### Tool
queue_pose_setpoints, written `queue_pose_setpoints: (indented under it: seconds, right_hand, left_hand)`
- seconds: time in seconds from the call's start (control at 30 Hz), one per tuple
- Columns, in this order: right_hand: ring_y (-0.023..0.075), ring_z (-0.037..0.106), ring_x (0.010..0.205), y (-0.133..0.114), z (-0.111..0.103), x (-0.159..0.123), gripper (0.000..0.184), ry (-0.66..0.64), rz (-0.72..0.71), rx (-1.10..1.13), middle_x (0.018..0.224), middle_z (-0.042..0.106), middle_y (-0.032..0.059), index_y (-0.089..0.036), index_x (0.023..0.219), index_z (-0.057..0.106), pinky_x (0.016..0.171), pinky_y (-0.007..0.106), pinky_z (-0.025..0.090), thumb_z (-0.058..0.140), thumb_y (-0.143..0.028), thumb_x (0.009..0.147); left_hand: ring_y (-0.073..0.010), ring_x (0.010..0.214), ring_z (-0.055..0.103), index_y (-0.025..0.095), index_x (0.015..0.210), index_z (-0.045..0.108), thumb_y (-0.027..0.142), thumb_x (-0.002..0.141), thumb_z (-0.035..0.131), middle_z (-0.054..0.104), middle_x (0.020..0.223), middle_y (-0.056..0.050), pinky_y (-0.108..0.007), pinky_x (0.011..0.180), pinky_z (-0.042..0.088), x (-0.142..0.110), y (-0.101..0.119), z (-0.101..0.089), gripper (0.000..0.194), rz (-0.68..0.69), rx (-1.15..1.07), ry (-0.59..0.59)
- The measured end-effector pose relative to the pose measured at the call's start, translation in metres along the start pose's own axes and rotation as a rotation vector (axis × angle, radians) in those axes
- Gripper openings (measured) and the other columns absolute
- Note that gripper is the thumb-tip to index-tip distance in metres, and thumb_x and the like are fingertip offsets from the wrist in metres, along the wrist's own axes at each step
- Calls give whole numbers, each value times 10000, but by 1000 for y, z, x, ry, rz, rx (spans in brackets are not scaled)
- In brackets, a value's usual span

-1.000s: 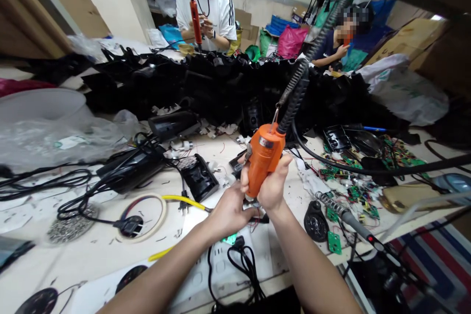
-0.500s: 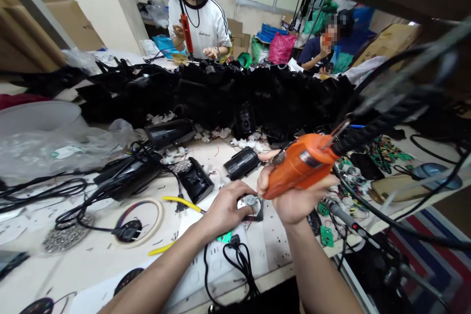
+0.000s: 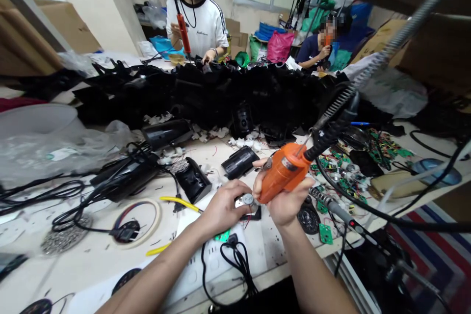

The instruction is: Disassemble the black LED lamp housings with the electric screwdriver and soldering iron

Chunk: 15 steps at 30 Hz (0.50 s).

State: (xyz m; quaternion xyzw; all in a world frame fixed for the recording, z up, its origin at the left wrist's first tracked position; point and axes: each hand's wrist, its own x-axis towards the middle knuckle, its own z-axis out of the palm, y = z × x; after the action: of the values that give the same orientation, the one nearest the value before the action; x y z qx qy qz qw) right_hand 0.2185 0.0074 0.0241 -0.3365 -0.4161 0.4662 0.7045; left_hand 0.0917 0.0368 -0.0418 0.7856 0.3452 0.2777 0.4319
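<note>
My right hand [image 3: 285, 201] is closed round an orange electric screwdriver [image 3: 281, 172], tilted with its tip down to the left; a black coiled cord [image 3: 333, 125] runs up from its back end. My left hand [image 3: 221, 206] holds a small black part with a round silver motor [image 3: 248, 201] on the white table [image 3: 91, 255]. The screwdriver's tip is at that motor part. A green circuit board [image 3: 222, 236] lies just below my left hand.
A long heap of black plastic housings [image 3: 221, 91] crosses the table. Black cables [image 3: 69, 196], a tape ring [image 3: 138, 218], yellow-handled cutters [image 3: 180, 202], green boards [image 3: 346, 181] and a soldering iron [image 3: 342, 216] lie around. One person stands opposite with a red screwdriver [image 3: 182, 34]; another sits at the back right.
The orange screwdriver swung from upright out to the right, then came back down toward the motor part. My left hand stayed on the part.
</note>
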Motion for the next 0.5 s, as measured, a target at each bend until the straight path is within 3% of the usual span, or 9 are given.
queue_pose_setpoints:
  seconds: [0.5]
  right_hand:
    - [168, 494, 346, 2, 1, -1, 733, -13, -21, -65, 397, 500, -34, -207, 825, 631, 370, 314, 426, 353, -874, 701]
  left_hand:
    - [-200, 866, 582, 172, 891, 660, 117, 748, 696, 648, 884, -30, -309, 801, 437, -1, 0, 1, 157, 52, 123, -10]
